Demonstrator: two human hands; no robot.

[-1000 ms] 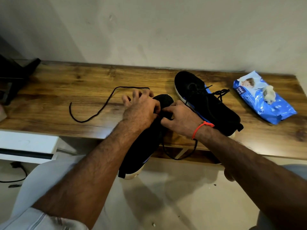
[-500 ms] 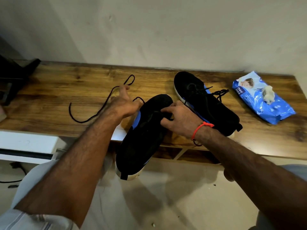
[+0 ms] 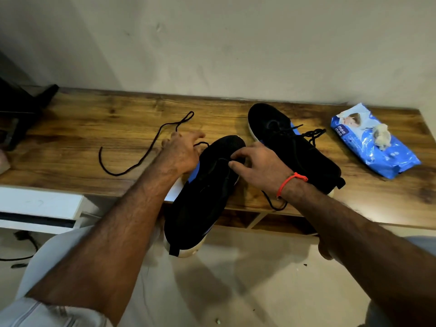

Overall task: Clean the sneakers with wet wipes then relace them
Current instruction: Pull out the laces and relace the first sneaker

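Observation:
A black sneaker (image 3: 203, 197) with a blue side and white sole lies toe-away, its heel hanging over the wooden table's (image 3: 70, 138) front edge. My left hand (image 3: 181, 152) is beside its toe, fingers curled round the loose black lace (image 3: 141, 159), which trails left across the table. My right hand (image 3: 259, 164) rests on the sneaker's upper, thumb and forefinger pinching near the eyelets. Another stretch of lace (image 3: 273, 205) hangs below my right wrist. A second black sneaker (image 3: 295, 147), laced, lies just behind my right hand.
A blue wet-wipes pack (image 3: 375, 147) with a crumpled used wipe (image 3: 382, 138) on top lies at the table's right end. A dark object (image 3: 21, 109) stands at the far left. A white ledge (image 3: 35, 204) sits below the table's left front.
My left hand has left the sneaker's upper and moved left and back with the lace, whose far loop shifted toward the wall. The right hand stays on the sneaker.

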